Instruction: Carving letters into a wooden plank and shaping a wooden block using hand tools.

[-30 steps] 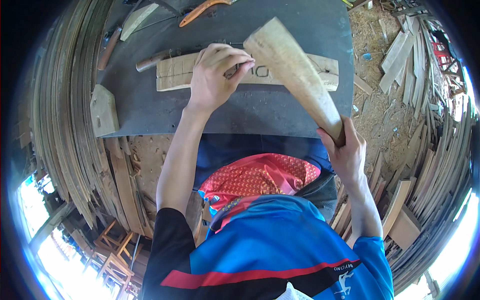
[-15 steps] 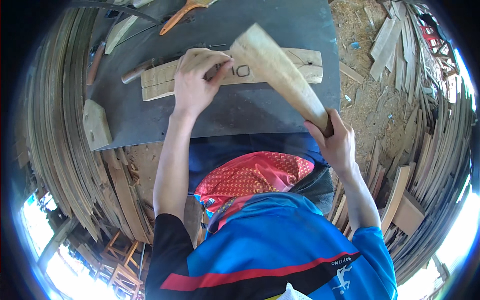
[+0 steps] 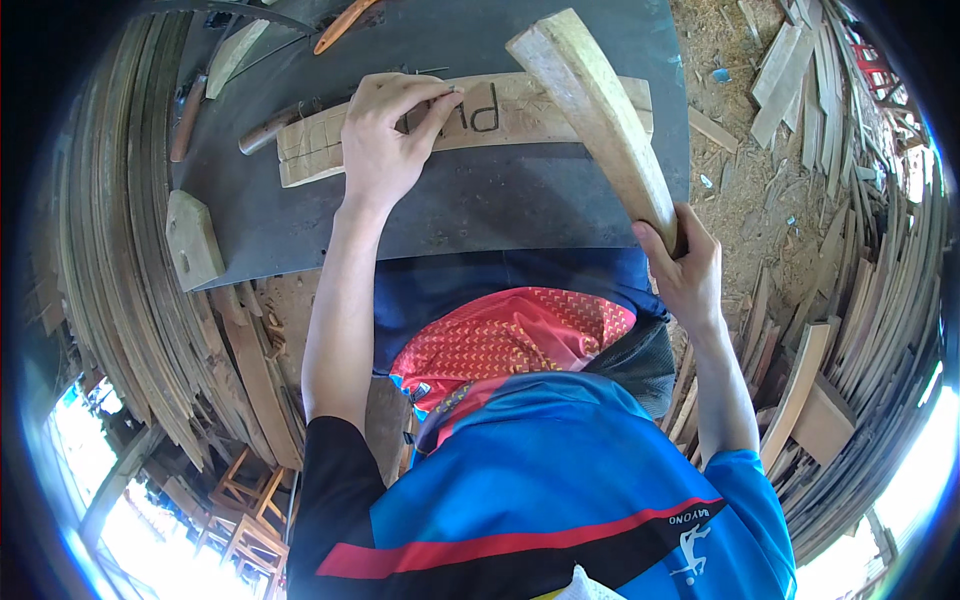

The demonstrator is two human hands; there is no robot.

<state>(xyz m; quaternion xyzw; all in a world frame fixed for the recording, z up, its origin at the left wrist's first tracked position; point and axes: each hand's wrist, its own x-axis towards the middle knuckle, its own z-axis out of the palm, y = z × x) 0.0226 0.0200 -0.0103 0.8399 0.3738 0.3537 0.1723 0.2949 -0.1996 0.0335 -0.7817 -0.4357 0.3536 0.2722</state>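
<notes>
My right hand (image 3: pixel 688 268) is wrapped round the lower end of a thick wooden block (image 3: pixel 605 120), which tilts up and away to the left. Its far part passes in front of a slightly curved wooden board (image 3: pixel 525 110) with dark handwritten marks, lying across the dark tabletop. Over the left half of that board is my left hand (image 3: pixel 388 135), thumb and forefinger pinched together near its far edge. Between those fingertips shows a tiny greyish bit, too small to name. Just beyond them a thin nail (image 3: pixel 432 70) lies on the tabletop.
The dark tabletop (image 3: pixel 300 225) carries a wooden-handled tool (image 3: pixel 187 120), another handle (image 3: pixel 265 135) partly under the board, an orange brush handle (image 3: pixel 345 25) and a pale wooden offcut (image 3: pixel 193 240). Stacked planks (image 3: pixel 115 240) stand left; scrap wood (image 3: pixel 790 75) and more planks (image 3: pixel 880 290) lie right.
The wooden block has swung upward and to the right in my right hand, uncovering more of the board's marks. My left hand keeps its pinch near the board. The whole view has shifted slightly.
</notes>
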